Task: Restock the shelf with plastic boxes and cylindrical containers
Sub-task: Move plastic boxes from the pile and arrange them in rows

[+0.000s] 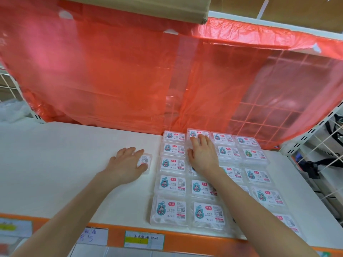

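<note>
Several clear plastic boxes (172, 183) with white cartoon labels lie flat in rows on the right half of the white shelf (65, 164). My left hand (128, 162) lies flat on a single box (145, 160) that sits apart, just left of the rows. My right hand (203, 154) rests with straight fingers on the boxes of the second column, fingertips on the rearmost box (198, 134). No cylindrical containers are in sight.
A red translucent plastic sheet (130, 80) hangs behind the shelf over a wire grid. The shelf's orange front edge (185, 238) carries paper price tags. A wire mesh side panel (315, 154) stands at the right, with dark bags behind it.
</note>
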A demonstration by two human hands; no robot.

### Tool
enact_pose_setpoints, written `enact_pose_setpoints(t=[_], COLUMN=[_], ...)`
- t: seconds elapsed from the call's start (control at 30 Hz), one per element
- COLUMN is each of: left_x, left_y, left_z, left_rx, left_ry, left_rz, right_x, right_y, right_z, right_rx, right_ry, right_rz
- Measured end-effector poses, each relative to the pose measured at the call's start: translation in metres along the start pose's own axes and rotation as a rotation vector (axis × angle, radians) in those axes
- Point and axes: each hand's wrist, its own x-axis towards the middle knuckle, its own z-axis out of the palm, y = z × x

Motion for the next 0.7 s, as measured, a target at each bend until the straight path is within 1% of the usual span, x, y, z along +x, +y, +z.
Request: enact_pose_setpoints(t=[0.1, 0.23, 0.33, 0.43, 0.53, 0.6, 0.7], left_x=[-0.002, -0.002, -0.001, 0.002, 0.011, 0.019, 0.034], left_y=[-0.004, -0.010, -0.011, -0.003, 0.015, 0.030, 0.049], left_z=[0.001, 0.000, -0.001, -0.007, -0.016, -0.019, -0.022], left_rx=[-0.014, 0.042, 0.002, -0.092, -0.129, -0.144, -0.129], left_ry=[-0.002, -0.027, 0.032, 0.142, 0.239, 0.261, 0.223], left_rz=[0.039, 0.090, 0.093, 0.073, 0.117, 0.171, 0.220], right_x=[0.000, -0.001, -0.005, -0.016, -0.029, -0.037, -0.046], right_y=[0.000, 0.000, -0.002, -0.005, -0.009, -0.010, -0.011], right_z=[-0.001, -0.004, -0.005, -0.005, -0.006, -0.006, -0.003], right_rx=[-0.003, -0.004, 0.015, 0.021, 0.060, 0.098, 0.088], right_ry=[0.001, -0.011, -0.011, 0.000, -0.007, -0.031, -0.050], right_rz=[-0.002, 0.008, 0.029, 0.025, 0.041, 0.064, 0.075])
